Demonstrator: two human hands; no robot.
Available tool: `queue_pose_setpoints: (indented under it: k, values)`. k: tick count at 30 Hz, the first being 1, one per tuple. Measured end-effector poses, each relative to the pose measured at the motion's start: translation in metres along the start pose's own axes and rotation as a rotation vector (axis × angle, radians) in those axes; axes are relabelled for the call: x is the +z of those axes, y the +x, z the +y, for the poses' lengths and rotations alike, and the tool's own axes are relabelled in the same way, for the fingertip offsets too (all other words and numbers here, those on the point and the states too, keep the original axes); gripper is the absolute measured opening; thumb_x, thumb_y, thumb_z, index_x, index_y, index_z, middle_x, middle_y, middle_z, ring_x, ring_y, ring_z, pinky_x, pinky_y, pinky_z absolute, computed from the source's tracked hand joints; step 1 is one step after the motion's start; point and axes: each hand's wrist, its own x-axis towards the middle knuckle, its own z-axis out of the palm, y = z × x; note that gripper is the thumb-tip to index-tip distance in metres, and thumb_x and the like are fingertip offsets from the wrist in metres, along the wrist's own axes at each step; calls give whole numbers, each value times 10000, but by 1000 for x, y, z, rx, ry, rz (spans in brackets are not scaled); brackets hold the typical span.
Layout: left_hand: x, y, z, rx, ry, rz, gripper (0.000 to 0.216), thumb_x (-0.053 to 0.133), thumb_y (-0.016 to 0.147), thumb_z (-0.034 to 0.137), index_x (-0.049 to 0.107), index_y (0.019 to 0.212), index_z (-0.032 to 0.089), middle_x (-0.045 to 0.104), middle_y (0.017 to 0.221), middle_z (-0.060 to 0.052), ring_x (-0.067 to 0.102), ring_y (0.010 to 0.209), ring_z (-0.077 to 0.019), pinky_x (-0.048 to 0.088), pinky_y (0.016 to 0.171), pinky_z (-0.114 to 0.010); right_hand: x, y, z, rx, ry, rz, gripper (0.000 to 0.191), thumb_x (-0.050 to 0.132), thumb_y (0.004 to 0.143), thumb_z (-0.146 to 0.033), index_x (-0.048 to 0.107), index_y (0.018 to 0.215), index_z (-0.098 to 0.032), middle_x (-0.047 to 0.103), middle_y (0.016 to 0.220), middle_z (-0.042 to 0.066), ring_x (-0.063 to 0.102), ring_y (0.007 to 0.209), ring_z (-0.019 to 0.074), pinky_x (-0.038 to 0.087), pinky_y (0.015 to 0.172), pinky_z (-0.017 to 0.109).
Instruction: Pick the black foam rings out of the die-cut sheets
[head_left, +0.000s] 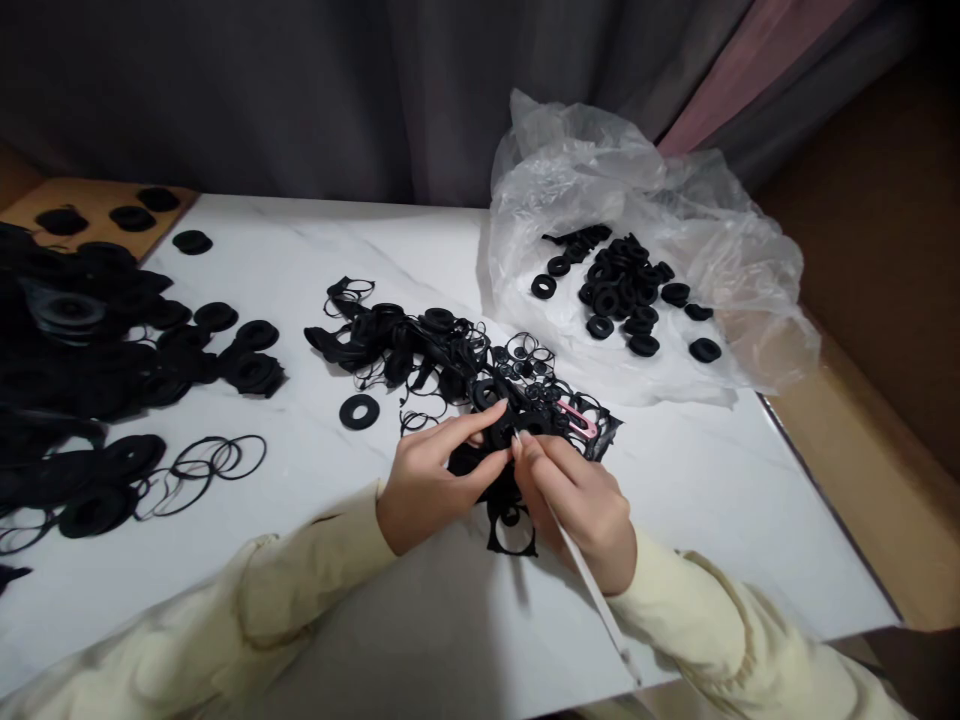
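My left hand (435, 480) pinches a black rubber ring (501, 430) between thumb and fingers, above a heap of black rubber scraps. My right hand (581, 505) is closed on a slim white stick-like tool (592, 590). Its tip meets the ring, and its long end slants down toward the table's front edge; the exact kind of tool cannot be made out. Just beyond my right hand, a small pink tool (577, 418) with a slot lies among the scraps. A flat black ring (359, 411) lies on the table left of the heap.
A large pile of black rubber rings (97, 350) covers the left side of the white table (420, 620). Thin black loops (217, 470) lie beside it. At the back right, a clear plastic bag (720, 230) has several small black rings (630, 280) on it. A brown board (82, 200) is at the back left.
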Motion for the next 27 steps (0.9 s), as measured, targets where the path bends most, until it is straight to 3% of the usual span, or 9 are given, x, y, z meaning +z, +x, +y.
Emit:
queue_pose_setpoints:
  k: [5,9,14,18,22,27]
  values:
    - [1,-1,-1,-36,2,-10,310,632,734,171,682,1039,159,692,712,-3,603,594,-104,551,613,-192,2,-2,-2,42,-48,25,203,434,918,-144,569,1063,-102,663,884,101,623,653,118,470,513,193]
    - [1,-1,-2,-39,-3,-14,308,637,735,181,678,1039,153,703,744,-10,610,606,-106,554,640,-195,5,-3,-5,137,42,85,207,438,916,-135,549,1091,-131,649,931,102,631,744,123,500,599,193]
    - [1,-3,-2,-31,-1,-22,302,638,735,175,674,1034,145,702,748,-12,610,613,-108,547,628,-189,-3,9,-8,160,167,103,120,475,890,-99,583,878,-151,615,812,60,590,665,94,485,610,170]
    - [2,-3,-3,-25,16,-25,314,623,740,161,663,1051,149,706,768,-13,619,627,-111,551,647,-198,-8,15,-8,185,148,118,93,515,877,-119,596,842,-147,585,850,69,529,592,78,447,555,185]
    - [1,-2,-3,-5,22,-29,311,625,750,172,657,1060,174,719,813,-16,631,639,-114,563,666,-211,-10,17,-2,133,76,127,92,535,860,-119,606,816,-159,636,1055,118,586,676,114,480,623,234]
    - [0,-3,-3,-4,3,-29,311,645,749,179,656,1060,172,724,844,-28,639,644,-118,574,682,-223,-9,19,3,16,-54,79,132,533,853,-86,595,764,-162,690,1064,95,599,683,138,491,704,286]
